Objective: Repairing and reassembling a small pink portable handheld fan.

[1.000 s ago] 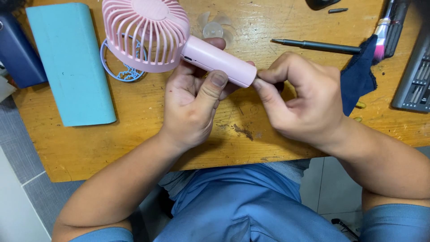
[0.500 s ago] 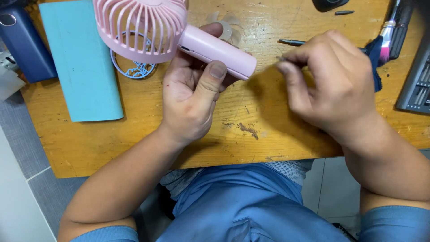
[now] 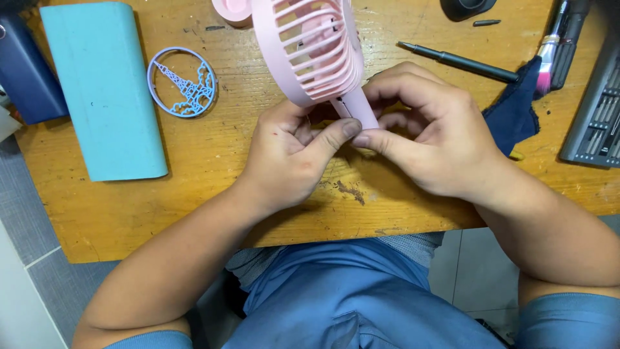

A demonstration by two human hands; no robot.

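A pink handheld fan point(image 3: 310, 52) with a round slatted cage stands upright over the wooden table point(image 3: 194, 194), its handle pointing down toward me. My left hand point(image 3: 290, 158) grips the handle from the left, thumb pressed on its lower end. My right hand point(image 3: 433, 136) wraps the handle from the right, and its thumb meets the left thumb at the handle's end. Most of the handle is hidden by my fingers.
A light blue flat box point(image 3: 103, 90) lies at the left, a dark blue case point(image 3: 26, 71) beyond it. A round blue openwork grille point(image 3: 183, 82) lies near the fan. A dark screwdriver point(image 3: 458, 61), navy cloth point(image 3: 513, 106), pink brush point(image 3: 549, 58) and grey bit case point(image 3: 597, 110) are at the right.
The fan has turned from lying sideways to standing upright with the handle toward me. My right hand came back from the screwdriver area and closed on the handle.
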